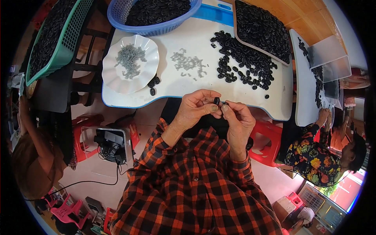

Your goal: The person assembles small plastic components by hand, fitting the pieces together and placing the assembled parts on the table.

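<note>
Over the near edge of the white worktable [172,88], the left hand [199,105] pinches a small black oval piece [216,101] between thumb and fingertips. Just beside it, the right hand [239,117] has thumb and fingers closed on a small dark part [225,103], too hidden to make out fully.

On the worktable's left side sits a white scalloped plate [109,76] of small greyish translucent pieces; a scatter of similar pieces [187,62] lies at its middle. A loose heap of black oval pieces [244,58] covers its right part, below a tray [261,51] full of more at the far right corner. A blue-violet plastic basket [152,29], also holding black pieces, stands at its far left.

Left of the worktable are a green lattice basket [69,47] and a seated person [37,164]. Right of it, a person in a floral shirt [317,162] works at a second white table [303,94]. Red plastic stools [266,143] stand on the pale floor [150,192] by its near side.
</note>
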Demonstrator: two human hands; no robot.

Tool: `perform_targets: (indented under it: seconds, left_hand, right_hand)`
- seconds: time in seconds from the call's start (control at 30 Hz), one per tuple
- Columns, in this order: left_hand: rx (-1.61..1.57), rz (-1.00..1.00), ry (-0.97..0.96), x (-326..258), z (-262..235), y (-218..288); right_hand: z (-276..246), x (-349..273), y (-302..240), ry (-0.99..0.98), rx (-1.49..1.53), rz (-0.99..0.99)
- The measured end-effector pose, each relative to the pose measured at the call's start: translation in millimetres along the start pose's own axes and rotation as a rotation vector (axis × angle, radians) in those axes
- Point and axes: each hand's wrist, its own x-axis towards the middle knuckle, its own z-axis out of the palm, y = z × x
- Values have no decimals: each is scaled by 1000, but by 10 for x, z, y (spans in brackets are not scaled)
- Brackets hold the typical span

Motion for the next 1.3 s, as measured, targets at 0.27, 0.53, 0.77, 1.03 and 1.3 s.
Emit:
perform_targets:
  seconds: [0.27, 0.53, 0.77, 1.03, 1.3]
  left_hand:
    - [74, 22, 17, -23, 7, 26]
    - [227, 37, 38, -38, 13, 49]
    - [373, 43, 69, -59, 26, 101]
    - [433, 63, 43, -49, 46, 118]
    - [460, 62, 17, -52, 15, 119]
  right_hand:
    - [67, 8, -60, -36, 58, -7]
    - [38, 10, 6, -6, 5, 7]
    - [15, 16, 23, -22, -64, 56]
    - [0, 30, 50, -37, -85, 66]
    - [-2, 38, 38, -56, -40, 115]
